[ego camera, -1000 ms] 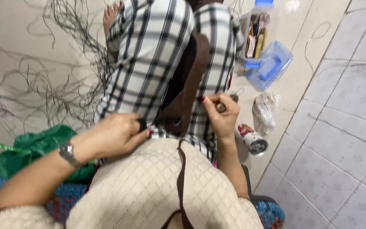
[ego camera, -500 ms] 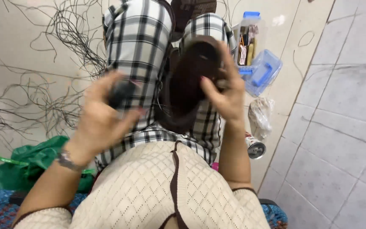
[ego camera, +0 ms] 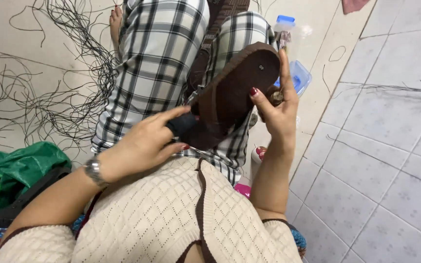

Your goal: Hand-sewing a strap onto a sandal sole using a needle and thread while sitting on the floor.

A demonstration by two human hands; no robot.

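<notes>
At frame centre, my right hand (ego camera: 279,109) grips the brown sandal sole (ego camera: 235,92) by its edge; my left hand (ego camera: 144,143) closes on a dark tool (ego camera: 181,124) against it.

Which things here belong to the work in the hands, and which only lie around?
In hand:
- brown sandal sole, held by right hand
- dark tool, gripped by left hand

Lying about:
- black cords on the floor
- green bag
- blue-lidded containers
</notes>
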